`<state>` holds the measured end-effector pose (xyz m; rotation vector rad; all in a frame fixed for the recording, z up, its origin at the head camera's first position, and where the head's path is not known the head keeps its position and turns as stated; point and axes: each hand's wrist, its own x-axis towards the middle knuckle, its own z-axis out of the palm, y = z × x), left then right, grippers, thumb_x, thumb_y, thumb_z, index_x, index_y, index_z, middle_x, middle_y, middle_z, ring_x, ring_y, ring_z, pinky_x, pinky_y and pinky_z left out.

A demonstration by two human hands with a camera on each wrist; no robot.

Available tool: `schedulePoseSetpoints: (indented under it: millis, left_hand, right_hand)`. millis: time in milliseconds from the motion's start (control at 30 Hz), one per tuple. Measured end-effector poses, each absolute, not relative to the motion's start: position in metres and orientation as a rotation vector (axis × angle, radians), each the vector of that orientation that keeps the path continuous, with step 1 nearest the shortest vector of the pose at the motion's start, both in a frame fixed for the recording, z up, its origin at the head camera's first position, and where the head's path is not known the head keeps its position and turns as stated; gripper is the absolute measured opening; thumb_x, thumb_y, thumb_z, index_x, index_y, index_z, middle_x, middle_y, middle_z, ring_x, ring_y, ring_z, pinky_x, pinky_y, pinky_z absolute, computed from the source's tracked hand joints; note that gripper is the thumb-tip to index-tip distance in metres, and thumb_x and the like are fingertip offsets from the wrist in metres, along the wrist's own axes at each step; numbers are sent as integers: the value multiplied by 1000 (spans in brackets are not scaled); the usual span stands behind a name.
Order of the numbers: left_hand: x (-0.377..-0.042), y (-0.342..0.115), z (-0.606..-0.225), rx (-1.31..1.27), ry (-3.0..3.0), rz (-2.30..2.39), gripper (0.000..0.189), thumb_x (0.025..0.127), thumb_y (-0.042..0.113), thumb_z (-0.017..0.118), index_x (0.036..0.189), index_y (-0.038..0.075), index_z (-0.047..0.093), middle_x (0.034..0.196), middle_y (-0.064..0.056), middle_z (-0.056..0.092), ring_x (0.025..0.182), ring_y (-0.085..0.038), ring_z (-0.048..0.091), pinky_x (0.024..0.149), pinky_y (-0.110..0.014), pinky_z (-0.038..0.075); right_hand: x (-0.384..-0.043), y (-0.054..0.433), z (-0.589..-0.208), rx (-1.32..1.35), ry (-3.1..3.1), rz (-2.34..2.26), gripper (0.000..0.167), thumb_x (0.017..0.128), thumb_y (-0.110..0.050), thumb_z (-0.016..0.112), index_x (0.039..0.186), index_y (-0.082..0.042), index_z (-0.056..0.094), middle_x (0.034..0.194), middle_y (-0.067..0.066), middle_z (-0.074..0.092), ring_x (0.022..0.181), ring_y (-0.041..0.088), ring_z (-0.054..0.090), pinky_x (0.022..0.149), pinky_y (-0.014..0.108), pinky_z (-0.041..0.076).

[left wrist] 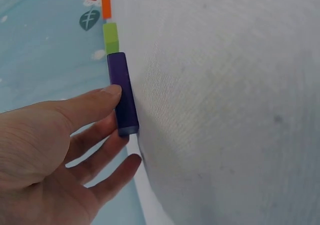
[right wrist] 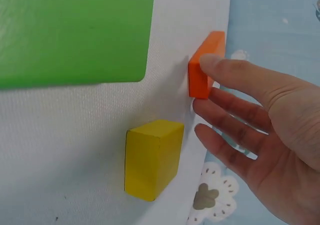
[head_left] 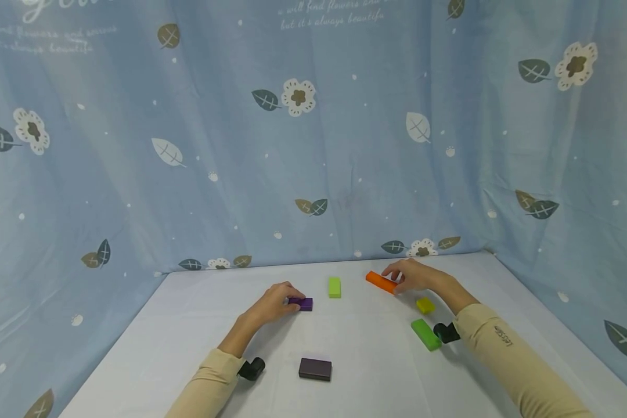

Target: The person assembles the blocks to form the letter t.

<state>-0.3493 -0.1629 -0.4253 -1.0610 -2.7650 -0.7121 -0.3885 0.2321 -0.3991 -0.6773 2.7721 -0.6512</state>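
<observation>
My left hand (head_left: 276,303) pinches a purple block (head_left: 306,304) between thumb and fingers at the left middle of the table. In the left wrist view the thumb lies across the near side of the purple block (left wrist: 123,92). Farther back on the right, my right hand (head_left: 414,275) grips the near end of a long orange block (head_left: 380,281). The right wrist view shows the thumb on the face of the orange block (right wrist: 204,67), with fingers behind it. A light green block (head_left: 334,287) stands between the two hands.
A yellow block (head_left: 425,306) and a green block (head_left: 426,335) lie near the right forearm. Closer to me is a dark brown block (head_left: 315,369). A white cloth covers the table (head_left: 366,348), and a blue patterned curtain (head_left: 345,145) hangs behind its back edge.
</observation>
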Motion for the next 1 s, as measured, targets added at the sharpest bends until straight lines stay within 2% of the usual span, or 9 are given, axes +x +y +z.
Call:
schedulePoseSetpoints:
  millis: [367,633,733,900,1000]
  left_hand:
    - [-351,-164,-426,-1056,-2777,-718,24,87,4,71,110,1,73,101,-12,71,95,-27,64,84,-39,50]
    - [-353,-167,-429,-1041,-2782,-761,25,88,7,71,113,5,73,101,-10,68,96,-27,62,84,-35,45]
    - [-354,-168,-430,-1046,-2779,-758,25,88,8,71,113,5,72,101,-10,68,96,-27,62,84,-35,45]
    - [-355,-168,-431,-1045,-2778,-762,25,88,8,71,113,6,73,101,-8,68,96,-25,62,85,-35,44]
    - [-353,-168,-430,-1037,-2779,-766,25,88,8,72,113,6,73,100,-8,68,96,-24,61,85,-35,44]
  right_hand:
    - [-393,232,-405,-737,2755,-651,59,80,-21,82,133,-8,59,117,14,68,100,28,64,88,42,55]
    - [-395,232,-403,-736,2699,-683,60,81,-17,80,135,-7,57,115,15,67,93,26,65,85,41,56]
    - [-395,232,-401,-737,2701,-661,63,81,-15,80,138,-7,54,124,18,63,94,24,64,85,39,56]
    - [-394,226,-397,-647,2684,-672,70,79,-8,80,142,-16,50,148,18,44,99,21,62,84,37,56]
    - [-395,222,-396,-615,2663,-676,74,79,-5,79,144,-20,48,152,17,38,101,21,61,83,37,56]
